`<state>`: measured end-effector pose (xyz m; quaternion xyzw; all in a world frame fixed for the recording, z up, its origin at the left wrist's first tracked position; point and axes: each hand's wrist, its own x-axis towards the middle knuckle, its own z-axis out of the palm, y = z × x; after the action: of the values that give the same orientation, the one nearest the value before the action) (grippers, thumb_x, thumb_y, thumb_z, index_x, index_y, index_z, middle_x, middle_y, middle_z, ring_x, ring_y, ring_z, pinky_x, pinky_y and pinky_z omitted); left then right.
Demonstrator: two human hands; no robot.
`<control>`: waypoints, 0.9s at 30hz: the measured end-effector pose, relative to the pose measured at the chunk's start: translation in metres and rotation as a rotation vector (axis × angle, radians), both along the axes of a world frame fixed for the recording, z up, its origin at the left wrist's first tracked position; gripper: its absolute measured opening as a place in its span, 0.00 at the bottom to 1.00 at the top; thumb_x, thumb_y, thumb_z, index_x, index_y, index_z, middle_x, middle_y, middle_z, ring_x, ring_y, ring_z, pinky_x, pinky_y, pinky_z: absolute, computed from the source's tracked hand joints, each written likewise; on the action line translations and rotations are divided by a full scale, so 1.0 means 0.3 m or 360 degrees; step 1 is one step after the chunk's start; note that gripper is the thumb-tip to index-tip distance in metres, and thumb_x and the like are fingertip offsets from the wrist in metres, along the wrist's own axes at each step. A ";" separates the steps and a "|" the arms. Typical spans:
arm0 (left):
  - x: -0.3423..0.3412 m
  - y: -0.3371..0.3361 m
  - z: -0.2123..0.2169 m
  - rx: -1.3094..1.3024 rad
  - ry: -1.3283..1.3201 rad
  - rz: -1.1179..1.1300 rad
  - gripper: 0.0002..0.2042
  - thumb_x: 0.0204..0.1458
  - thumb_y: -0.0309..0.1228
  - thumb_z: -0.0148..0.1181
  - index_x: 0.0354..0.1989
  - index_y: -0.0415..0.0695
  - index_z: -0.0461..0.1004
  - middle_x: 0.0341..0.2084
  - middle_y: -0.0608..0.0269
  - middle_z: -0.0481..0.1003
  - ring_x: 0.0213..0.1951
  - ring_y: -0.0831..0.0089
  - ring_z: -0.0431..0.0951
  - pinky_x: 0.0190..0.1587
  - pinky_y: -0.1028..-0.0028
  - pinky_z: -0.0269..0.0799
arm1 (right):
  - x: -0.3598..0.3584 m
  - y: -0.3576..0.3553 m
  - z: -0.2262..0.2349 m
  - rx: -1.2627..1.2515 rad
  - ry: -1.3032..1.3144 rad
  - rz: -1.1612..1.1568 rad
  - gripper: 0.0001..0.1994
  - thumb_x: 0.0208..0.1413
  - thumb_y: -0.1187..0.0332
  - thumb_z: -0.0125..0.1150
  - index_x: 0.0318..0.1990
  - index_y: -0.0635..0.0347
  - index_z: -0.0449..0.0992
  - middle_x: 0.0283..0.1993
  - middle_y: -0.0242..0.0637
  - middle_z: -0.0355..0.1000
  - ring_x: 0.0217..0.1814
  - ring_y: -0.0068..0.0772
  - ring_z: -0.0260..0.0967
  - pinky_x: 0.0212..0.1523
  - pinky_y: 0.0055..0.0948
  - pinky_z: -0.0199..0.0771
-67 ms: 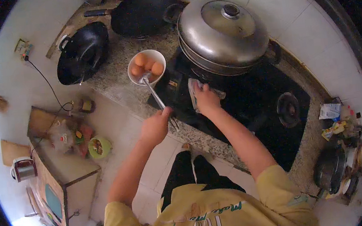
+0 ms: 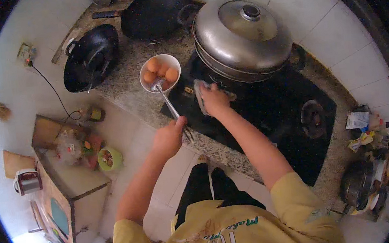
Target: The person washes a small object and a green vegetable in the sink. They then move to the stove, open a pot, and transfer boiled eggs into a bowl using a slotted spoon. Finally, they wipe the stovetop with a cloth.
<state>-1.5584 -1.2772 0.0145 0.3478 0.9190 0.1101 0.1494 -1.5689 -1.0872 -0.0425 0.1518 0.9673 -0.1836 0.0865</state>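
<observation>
My left hand (image 2: 169, 137) is closed around the handle of a metal ladle (image 2: 169, 104). Its head rests in a white bowl (image 2: 178, 74) among several brown eggs (image 2: 154, 64); what lies under the head is hidden. Thin metal prongs show just right of that fist, and I cannot tell whether they belong to the ladle. Pressed by my right hand (image 2: 214, 100), a pale folded cloth (image 2: 200, 98) lies on the black glass cooktop (image 2: 254, 108). A large lidded steel steamer pot (image 2: 224, 39) stands just beyond that hand.
Two black woks, one at the back (image 2: 156, 13) and one at the left (image 2: 82, 69), sit on the granite counter (image 2: 130, 88). An uncovered burner (image 2: 313, 118) is at the cooktop's right. Packets (image 2: 358, 119) and a dark pan (image 2: 357, 181) stand far right. A low cabinet (image 2: 86, 193) stands left.
My right hand has slid a little to the left across the cooktop with the cloth. The left hand and ladle hold nearly the same place at the bowl.
</observation>
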 end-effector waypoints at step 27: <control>-0.045 0.185 -0.142 0.0079 -0.0036 -0.0034 0.13 0.47 0.29 0.46 0.43 0.47 0.60 0.25 0.51 0.71 0.28 0.52 0.71 0.29 0.58 0.66 | 1.239 0.470 -0.034 0.0354 -0.0028 -0.1072 0.17 0.47 0.68 0.52 0.48 0.49 0.66 0.39 0.47 0.62 0.38 0.45 0.63 0.37 0.35 0.65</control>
<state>-1.5719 -1.2216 -0.0280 0.3599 0.9105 0.1351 0.1523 -1.1973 -0.9462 -0.0528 0.4725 0.8762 -0.0940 0.0124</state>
